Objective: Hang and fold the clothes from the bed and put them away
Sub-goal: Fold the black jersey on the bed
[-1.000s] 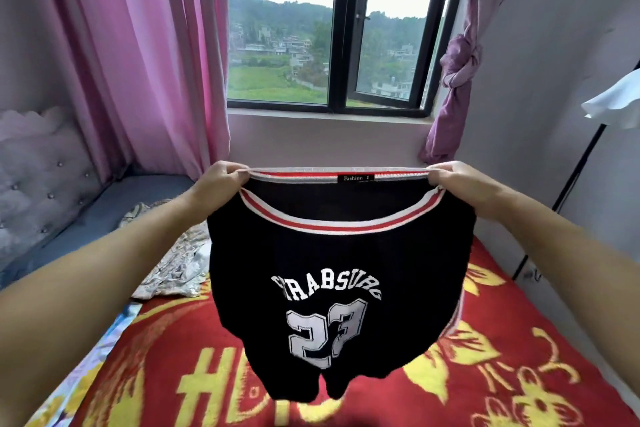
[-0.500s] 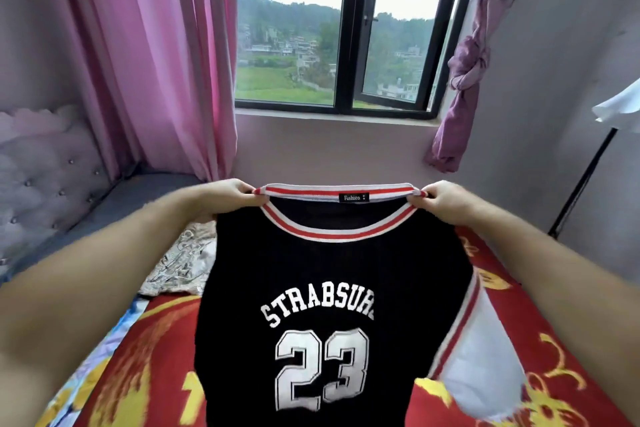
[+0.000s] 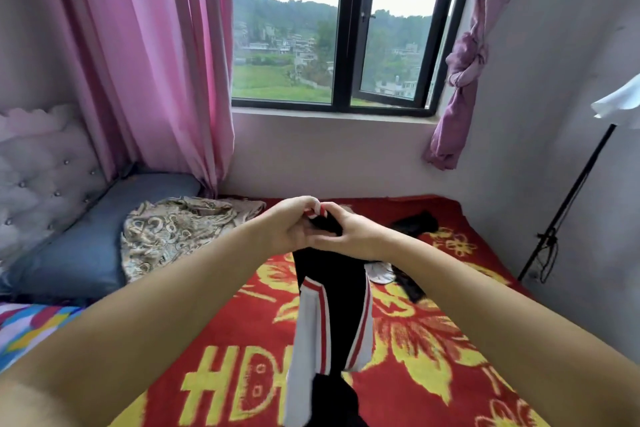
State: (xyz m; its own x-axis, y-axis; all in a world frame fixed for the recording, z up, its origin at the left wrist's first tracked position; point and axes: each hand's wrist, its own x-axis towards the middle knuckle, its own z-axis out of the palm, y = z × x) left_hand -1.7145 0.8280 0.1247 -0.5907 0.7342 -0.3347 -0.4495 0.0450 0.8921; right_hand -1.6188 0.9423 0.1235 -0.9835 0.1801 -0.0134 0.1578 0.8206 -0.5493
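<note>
A black jersey with white and red trim hangs folded in half lengthwise above the bed. My left hand and my right hand are pressed together at its collar, both pinching the fabric. Its white sleeves dangle down toward me. A beige patterned garment lies crumpled on the bed to the left. A dark garment and a small white piece lie on the bed to the right, behind the jersey.
The bed carries a red blanket with yellow flowers and letters. A blue pillow leans by the padded headboard. Pink curtains flank the window. A black stand holding something white stands at the right wall.
My hands have come together from a wide spread, folding the jersey in half so its printed front is hidden. The jersey now hangs narrow.
</note>
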